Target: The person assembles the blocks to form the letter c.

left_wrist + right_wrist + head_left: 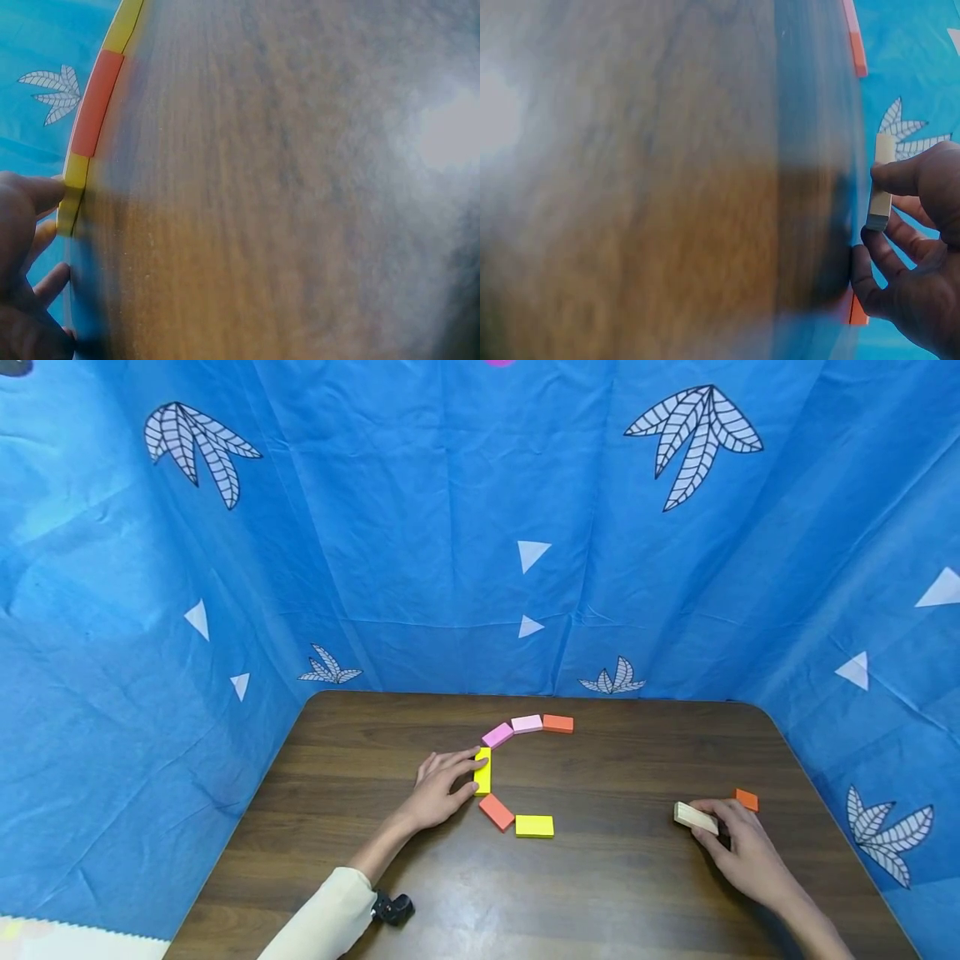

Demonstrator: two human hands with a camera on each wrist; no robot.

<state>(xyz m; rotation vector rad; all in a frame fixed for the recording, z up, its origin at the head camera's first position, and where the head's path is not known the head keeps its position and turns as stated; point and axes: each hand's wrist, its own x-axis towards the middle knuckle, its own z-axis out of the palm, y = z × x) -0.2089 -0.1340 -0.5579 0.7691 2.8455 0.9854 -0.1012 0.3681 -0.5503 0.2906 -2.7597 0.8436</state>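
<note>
On the dark wooden table lies a curved row of flat, domino-shaped blocks. My left hand [442, 789] is at the row's left side, pinching a yellow block [482, 777] between thumb and fingertips. That block lies flat on the table; in the left wrist view the thumb touches its edge beside an orange-red block [97, 105]. Over on the right, my right hand [742, 852] grips a pale, wood-coloured block [694, 817] between thumb and fingers. It is held tilted, raised off the table. An orange block [746, 799] lies just behind that hand, partly hidden by it.
Beyond the left hand the row continues with a pink block [497, 735], a light pink block [527, 723] and an orange block [558, 723]. Nearer me are a red-orange block [497, 812] and another yellow block [534, 827]. A blue patterned curtain [480, 568] surrounds the table [615, 893].
</note>
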